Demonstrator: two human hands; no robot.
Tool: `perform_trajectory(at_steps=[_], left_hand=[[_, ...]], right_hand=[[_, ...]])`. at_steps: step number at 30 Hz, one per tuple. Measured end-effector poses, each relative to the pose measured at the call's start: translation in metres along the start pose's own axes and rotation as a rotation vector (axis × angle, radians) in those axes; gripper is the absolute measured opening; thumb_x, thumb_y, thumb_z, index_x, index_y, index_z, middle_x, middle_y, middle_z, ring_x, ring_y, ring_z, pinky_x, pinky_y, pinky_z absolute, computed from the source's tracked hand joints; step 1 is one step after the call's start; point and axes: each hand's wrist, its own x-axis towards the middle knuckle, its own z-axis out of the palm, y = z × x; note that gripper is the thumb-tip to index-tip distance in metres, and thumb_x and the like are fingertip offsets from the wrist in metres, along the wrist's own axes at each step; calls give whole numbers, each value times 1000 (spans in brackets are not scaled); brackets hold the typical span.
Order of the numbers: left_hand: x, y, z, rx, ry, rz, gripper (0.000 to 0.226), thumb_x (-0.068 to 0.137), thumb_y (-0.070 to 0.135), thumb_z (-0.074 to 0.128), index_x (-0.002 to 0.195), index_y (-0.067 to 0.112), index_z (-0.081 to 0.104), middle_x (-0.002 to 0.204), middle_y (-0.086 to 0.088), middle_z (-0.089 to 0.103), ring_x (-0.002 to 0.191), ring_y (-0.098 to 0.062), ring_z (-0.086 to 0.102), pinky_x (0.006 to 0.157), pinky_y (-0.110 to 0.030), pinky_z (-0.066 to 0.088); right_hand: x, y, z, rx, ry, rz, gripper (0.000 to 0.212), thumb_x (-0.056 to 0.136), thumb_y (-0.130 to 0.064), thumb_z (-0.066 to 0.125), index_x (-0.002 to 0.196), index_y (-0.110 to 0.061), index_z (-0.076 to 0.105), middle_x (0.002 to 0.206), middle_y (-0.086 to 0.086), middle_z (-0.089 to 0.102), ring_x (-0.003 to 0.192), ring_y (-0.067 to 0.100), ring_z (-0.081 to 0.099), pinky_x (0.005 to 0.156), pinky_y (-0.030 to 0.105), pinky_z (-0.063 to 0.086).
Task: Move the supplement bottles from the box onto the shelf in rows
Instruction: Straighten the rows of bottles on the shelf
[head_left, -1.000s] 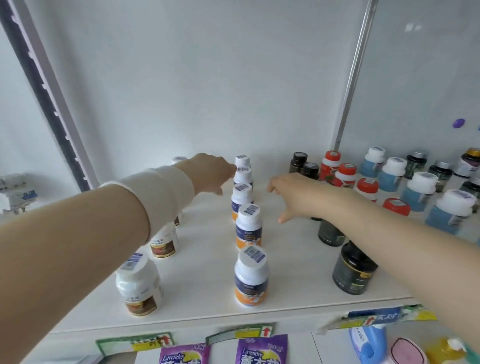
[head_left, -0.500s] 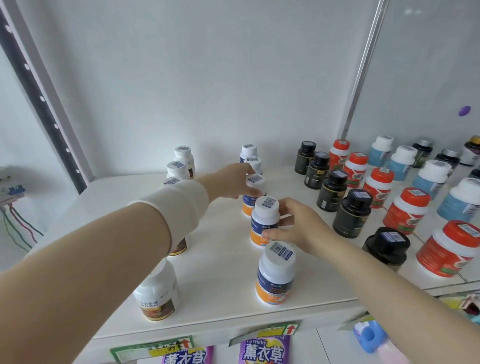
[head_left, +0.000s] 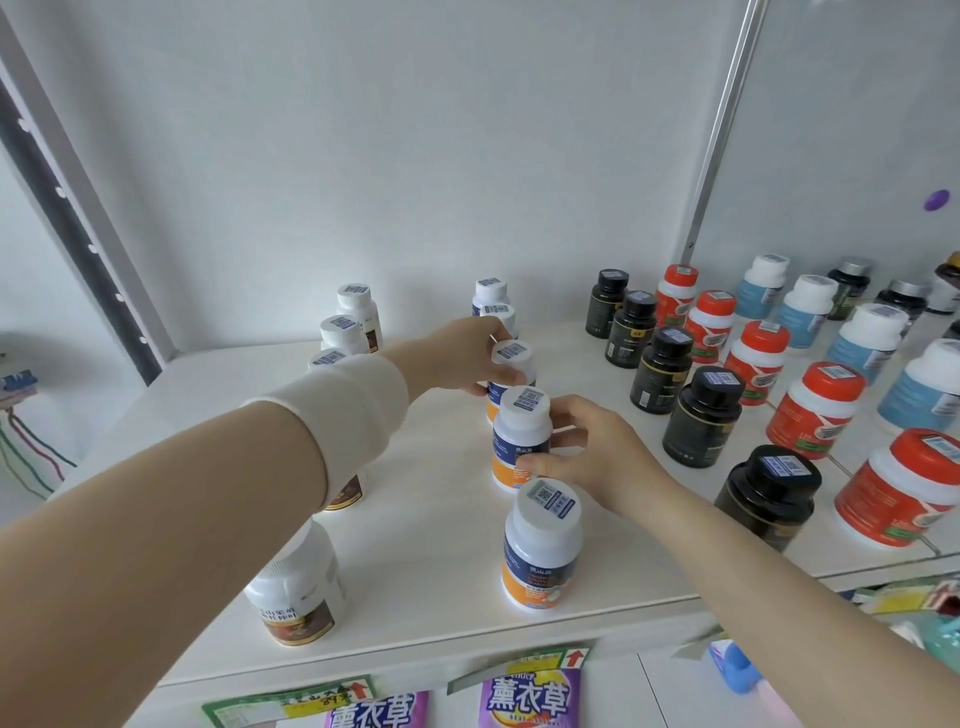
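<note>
Reaching over the white shelf (head_left: 405, 525), both hands work the middle row of blue-and-orange bottles. In the head view, the only one, the left hand (head_left: 462, 358) is curled round the third bottle (head_left: 511, 371) from the front, thumb on its near side just under the cap, fingers behind it. The right hand (head_left: 592, 457) pinches the second bottle (head_left: 521, 441), thumb low on the orange label, fingertips (head_left: 563, 410) high on the far side by the cap. The front bottle (head_left: 542, 551) stands free near the shelf edge, just ahead of the right thumb.

Against half a second ago, little differs: the left hand keeps its hold on the same bottle, and the right hand has closed from a loose touch to a firmer pinch. A second ago both hands were farther back over the row, holding nothing.

Behind the left hand two more caps of the row (head_left: 491, 291) show. A row of white bottles (head_left: 296, 597) with brown labels runs under the left forearm. To the right stand rows of black bottles (head_left: 704, 415), red-capped ones (head_left: 815, 410) and pale blue ones (head_left: 862, 338). The box is out of view.
</note>
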Motion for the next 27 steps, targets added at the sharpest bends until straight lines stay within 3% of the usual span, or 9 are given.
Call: perform_trajectory(at_steps=[5,9,13,17,20,24,27], left_hand=[[-1,0,1,23,10,-1,44,84,18,69,121,7,49,123,-11,55,93,-23,58,88,-37,55],[-2,1,3,12,22,-17,45,85,18,68,123,6,48,124,-11,54,91,-23,59,87,-35,55],[-6,4,2,37,35,-29,52,86,24,66,130,9,43,128,-8,51,93,-22,56,81,-32,52],[-18,13,-18,93,154,-11,52,85,28,68,129,12,46,128,-5,54,101,-21,54,91,-34,48],[-37,15,-42,288,179,-4,43,88,26,64,127,15,49,126,-2,57,106,-20,54,79,-29,48],[-70,1,-74,840,171,-78,42,90,27,58,128,23,43,117,-1,57,100,-26,57,84,-35,48],[-93,-13,-91,1134,137,-123,42,91,25,57,130,18,43,121,-4,56,104,-28,59,75,-31,43]], right_hand=[[3,1,-2,-37,1,-3,46,70,-13,79,105,-25,52,103,-7,60,93,12,59,74,20,45],[4,4,-3,-59,-10,7,52,71,-16,79,117,-19,54,110,-4,60,98,14,58,84,26,45],[3,0,-7,-61,-15,1,66,70,-21,80,128,-17,49,124,-1,57,102,13,55,85,26,44],[5,-26,-24,-144,43,-106,69,72,-28,79,131,-17,46,132,-2,53,107,11,52,88,25,40],[9,-58,-34,-354,33,-197,68,75,-29,76,133,-15,44,137,-1,51,121,16,50,96,27,39],[18,-97,-26,-790,-56,-312,66,78,-31,72,134,-15,41,136,1,48,124,20,47,98,29,39],[21,-115,-7,-1104,-75,-377,61,82,-32,68,133,-17,40,131,3,47,119,23,47,86,29,38]])
